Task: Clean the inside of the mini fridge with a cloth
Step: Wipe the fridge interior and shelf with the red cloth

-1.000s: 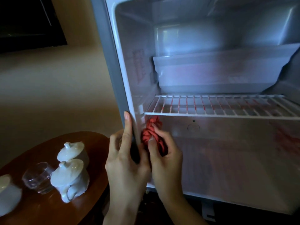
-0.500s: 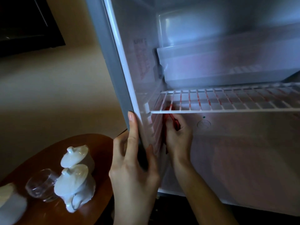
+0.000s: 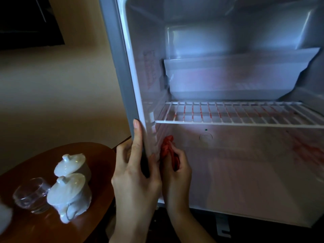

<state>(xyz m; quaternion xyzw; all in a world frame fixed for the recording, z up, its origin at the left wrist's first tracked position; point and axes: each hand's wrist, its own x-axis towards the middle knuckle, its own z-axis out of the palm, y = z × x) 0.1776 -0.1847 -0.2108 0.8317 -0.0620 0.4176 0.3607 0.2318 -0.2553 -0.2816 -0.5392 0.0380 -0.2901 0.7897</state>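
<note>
The mini fridge (image 3: 122, 71) stands open, its white inside lit. My left hand (image 3: 135, 172) grips the fridge's left front edge, fingers outside and thumb inside. My right hand (image 3: 177, 171) holds a bunched red cloth (image 3: 167, 148) against the lower left inner wall, just below the white wire shelf (image 3: 236, 114). Part of the cloth is hidden in my palm.
A white plastic tray (image 3: 245, 76) sits above the wire shelf. To the left, a round brown table (image 3: 98, 155) carries two white lidded cups (image 3: 70, 192) and a clear glass (image 3: 30, 195). A dark screen (image 3: 26, 20) hangs on the wall at the upper left.
My right hand has slid the cloth down the left inner wall from just under the shelf. The left hand keeps its grip on the fridge edge. The view has tilted up.
</note>
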